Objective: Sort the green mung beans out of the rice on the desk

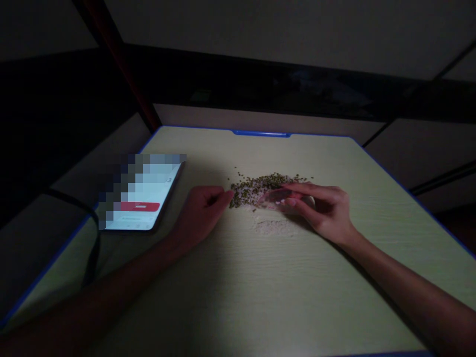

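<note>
A loose pile of small dark green beans (273, 181) mixed with pale grains lies in the middle of the table. My left hand (206, 206) rests at the pile's left edge, fingers curled in and thumb pressed against them; whatever they may hold is hidden. On the right side, my right hand (327, 208) grips a see-through container (277, 196) with a reddish tint, tilted low over the pile. Its exact shape is hard to make out in the dim light. A thin scatter of pale grains (273, 226) lies in front of it.
A lit phone or tablet (148, 191) sits at the left of the table, its screen partly blurred out. A dark cable or strap (95, 248) hangs near it. The pale table (238, 297) has a blue edge and a raised blue lip (262, 133) at the back.
</note>
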Tool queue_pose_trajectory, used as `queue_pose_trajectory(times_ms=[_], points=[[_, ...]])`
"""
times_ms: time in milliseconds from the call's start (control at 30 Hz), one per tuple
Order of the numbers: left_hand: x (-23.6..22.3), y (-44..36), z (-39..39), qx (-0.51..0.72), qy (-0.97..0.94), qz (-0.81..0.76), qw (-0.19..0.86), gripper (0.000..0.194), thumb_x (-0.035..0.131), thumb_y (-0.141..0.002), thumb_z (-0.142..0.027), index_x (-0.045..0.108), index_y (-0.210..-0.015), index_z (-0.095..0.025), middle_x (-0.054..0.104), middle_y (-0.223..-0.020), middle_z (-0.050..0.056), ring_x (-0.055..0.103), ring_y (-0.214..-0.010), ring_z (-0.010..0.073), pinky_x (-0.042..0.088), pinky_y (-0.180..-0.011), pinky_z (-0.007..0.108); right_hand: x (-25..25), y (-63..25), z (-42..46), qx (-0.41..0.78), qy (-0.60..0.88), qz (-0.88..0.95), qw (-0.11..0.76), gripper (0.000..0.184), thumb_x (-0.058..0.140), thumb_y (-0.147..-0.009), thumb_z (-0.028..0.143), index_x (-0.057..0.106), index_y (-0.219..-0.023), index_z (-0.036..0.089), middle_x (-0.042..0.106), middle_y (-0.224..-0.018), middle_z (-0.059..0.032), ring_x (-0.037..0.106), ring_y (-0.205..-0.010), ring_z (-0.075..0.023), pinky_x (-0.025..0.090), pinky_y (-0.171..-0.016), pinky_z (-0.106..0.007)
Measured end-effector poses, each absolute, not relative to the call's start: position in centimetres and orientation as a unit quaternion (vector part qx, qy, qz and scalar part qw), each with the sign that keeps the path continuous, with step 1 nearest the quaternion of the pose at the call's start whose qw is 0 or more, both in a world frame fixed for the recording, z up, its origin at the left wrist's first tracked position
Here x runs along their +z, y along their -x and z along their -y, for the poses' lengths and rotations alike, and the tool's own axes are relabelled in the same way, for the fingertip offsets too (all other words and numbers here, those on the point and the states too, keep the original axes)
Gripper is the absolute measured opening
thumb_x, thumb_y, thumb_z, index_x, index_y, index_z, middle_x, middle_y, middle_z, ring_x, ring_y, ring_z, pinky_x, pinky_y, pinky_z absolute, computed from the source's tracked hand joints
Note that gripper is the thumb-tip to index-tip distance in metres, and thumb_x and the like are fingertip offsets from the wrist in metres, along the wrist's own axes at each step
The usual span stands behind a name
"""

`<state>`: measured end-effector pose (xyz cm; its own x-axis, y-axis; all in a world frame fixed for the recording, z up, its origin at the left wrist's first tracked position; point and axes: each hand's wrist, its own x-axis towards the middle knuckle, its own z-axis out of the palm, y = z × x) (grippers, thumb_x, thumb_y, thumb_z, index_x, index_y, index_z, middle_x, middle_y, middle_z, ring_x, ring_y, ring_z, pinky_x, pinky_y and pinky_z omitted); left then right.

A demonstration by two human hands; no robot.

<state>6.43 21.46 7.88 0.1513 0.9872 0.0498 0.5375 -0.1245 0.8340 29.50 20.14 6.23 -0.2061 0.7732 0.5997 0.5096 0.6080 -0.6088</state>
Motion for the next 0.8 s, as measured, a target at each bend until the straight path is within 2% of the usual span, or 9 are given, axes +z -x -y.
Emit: queue_pose_trajectory(times_ms=[267, 533, 800], points=[[7.95, -6.54, -21.49, 0.328, -0.669, -0.562, 0.359, 0.038, 0.046, -0.076, -0.03, 0.033, -0.042, -0.019, 0.03, -0.034, -0.007, 0.029, -0.036, 0.0073, 0.021, -0.042, 0.023, 6.41, -29.17, -19.77, 0.121, 0.398, 0.8, 0.433, 0.024, 0.06, -0.077, 0.016, 0.071, -0.099, 0.02, 0.073, -0.068, -0.0014, 0.063, -0.058, -0.0151, 0.05, -0.055, -0.03], [7.88, -6.53, -21.47, 0.322, -0.672, -0.568, 0.35, 0.039, 0.047, -0.077, -0.031, 0.035, -0.042, -0.019, 0.032, -0.034, -0.007, 0.03, -0.036, 0.007, 0.022, -0.042, 0.023, 6.2, -29.33, -19.68, 0.116, 0.415, 0.778, 0.458, 0.024, 0.061, -0.075, 0.013, 0.071, -0.097, 0.017, 0.074, -0.072, -0.0041, 0.064, -0.061, -0.016, 0.051, -0.056, -0.03], [7.89, -6.54, -21.53, 0.328, -0.674, -0.563, 0.348, 0.039, 0.046, -0.076, -0.031, 0.033, -0.042, -0.019, 0.031, -0.034, -0.007, 0.029, -0.036, 0.0069, 0.022, -0.042, 0.022, 6.18, -29.1, -19.83, 0.112, 0.4, 0.799, 0.435, 0.025, 0.06, -0.077, 0.015, 0.07, -0.1, 0.014, 0.072, -0.067, -0.0037, 0.063, -0.059, -0.0153, 0.05, -0.055, -0.029]])
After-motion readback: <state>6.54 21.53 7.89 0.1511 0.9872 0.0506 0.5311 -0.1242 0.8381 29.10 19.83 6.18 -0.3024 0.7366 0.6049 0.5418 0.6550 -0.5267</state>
